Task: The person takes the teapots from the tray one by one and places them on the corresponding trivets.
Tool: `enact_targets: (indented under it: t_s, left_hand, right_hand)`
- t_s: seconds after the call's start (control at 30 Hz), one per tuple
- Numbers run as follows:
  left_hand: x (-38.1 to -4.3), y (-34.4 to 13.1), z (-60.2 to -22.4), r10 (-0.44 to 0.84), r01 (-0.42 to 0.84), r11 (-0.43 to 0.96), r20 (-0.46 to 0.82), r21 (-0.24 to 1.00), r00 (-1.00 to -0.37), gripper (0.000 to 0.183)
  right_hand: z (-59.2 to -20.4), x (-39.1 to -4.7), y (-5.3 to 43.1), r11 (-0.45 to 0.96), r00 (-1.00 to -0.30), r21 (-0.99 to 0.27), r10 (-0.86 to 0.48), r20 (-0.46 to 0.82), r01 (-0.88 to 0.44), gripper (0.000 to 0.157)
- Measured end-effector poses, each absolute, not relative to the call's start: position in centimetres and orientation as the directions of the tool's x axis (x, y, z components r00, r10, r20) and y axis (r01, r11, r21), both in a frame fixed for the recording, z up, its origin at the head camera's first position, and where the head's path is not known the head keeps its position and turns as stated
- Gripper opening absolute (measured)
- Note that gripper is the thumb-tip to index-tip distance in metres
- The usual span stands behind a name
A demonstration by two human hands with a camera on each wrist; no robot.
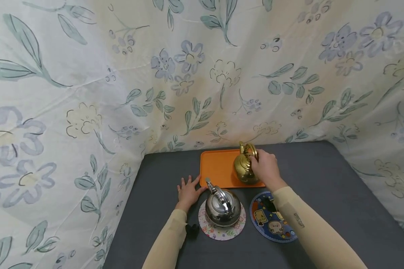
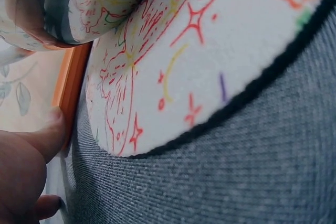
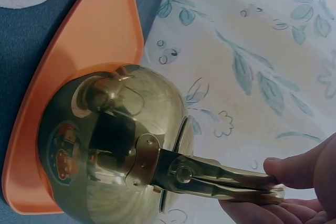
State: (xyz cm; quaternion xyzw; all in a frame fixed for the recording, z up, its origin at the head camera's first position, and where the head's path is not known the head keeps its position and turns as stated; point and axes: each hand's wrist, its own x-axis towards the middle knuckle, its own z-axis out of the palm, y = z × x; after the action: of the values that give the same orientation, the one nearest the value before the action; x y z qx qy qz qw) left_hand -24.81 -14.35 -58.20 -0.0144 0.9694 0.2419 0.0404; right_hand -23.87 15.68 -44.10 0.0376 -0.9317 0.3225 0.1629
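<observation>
Head view: gripping a gold-coloured kettle (image 1: pixel 244 170) by its hoop handle (image 3: pixel 236 176) over an orange tray (image 1: pixel 217 168)

Curling the right hand (image 1: pixel 267 167) round the top of the hoop handle, pressing with the thumb on one side and wrapping with the fingers on the other, leaving no obvious slack. Showing the rounded belly over the right part of the tray, near its front rim, but hiding the contact beneath; possibly resting on the tray, possibly hanging just clear.

Spreading the left hand (image 1: pixel 187 193) beside the tray's near left corner, holding nothing, touching the edge on the thumb side.

Looking like polished metal, so probably feeling hard, stiff and slick, and more likely denting or scratching than breaking. Likely carrying most weight low in the belly, and probably pulling harder if holding liquid. Possibly swinging at the riveted bracket (image 3: pixel 143 163), judging by the pivot there. Offering the best hold at the middle of the handle, above the lid; avoiding the smooth belly, probably too slippery and wide for one hand.

Showing also, on the grey tabletop (image 1: pixel 155 224), a silver-coloured kettle (image 1: pixel 222 213) standing on a round floral mat (image 1: pixel 222 234) near the tray, and a blue cartoon mat (image 1: pixel 269 228) lying partly behind the right sleeve (image 1: pixel 313 220).
</observation>
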Motion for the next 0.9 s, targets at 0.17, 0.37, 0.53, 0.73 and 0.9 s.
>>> enact_targets:
  t_s: [0.17, 0.37, 0.53, 0.73, 0.9]
  left_hand:
    - [-24.9, -14.4, -58.1, -0.005, -0.046, 0.881, -0.089, 0.471, -0.996, 0.067]
    - [-24.9, -14.3, -58.1, -0.003, -0.047, 0.883, -0.094, 0.467, -0.996, 0.067]
    - [-24.8, -14.4, -58.3, -0.003, -0.046, 0.888, -0.092, 0.458, -0.996, 0.067]
    - [-24.6, -14.3, -58.4, -0.004, -0.045, 0.895, -0.094, 0.444, -0.996, 0.067]
    - [-24.6, -14.2, -58.2, -0.003, -0.043, 0.891, -0.087, 0.452, -0.996, 0.067]
  right_hand:
    - [-43.7, -23.0, 15.7, 0.79, -0.94, -0.582, 0.024, 0.342, -0.192, 0.039]
    - [-43.4, -22.0, 15.8, 0.783, -0.931, -0.589, 0.035, 0.364, -0.201, 0.032]
    - [-43.5, -21.1, 15.8, 0.779, -0.915, -0.586, 0.04, 0.401, -0.223, 0.032]
    - [-43.6, -19.9, 16.3, 0.774, -0.909, -0.584, 0.028, 0.417, -0.244, 0.034]
    - [-43.7, -18.9, 16.8, 0.773, -0.908, -0.583, 0.024, 0.418, -0.248, 0.035]
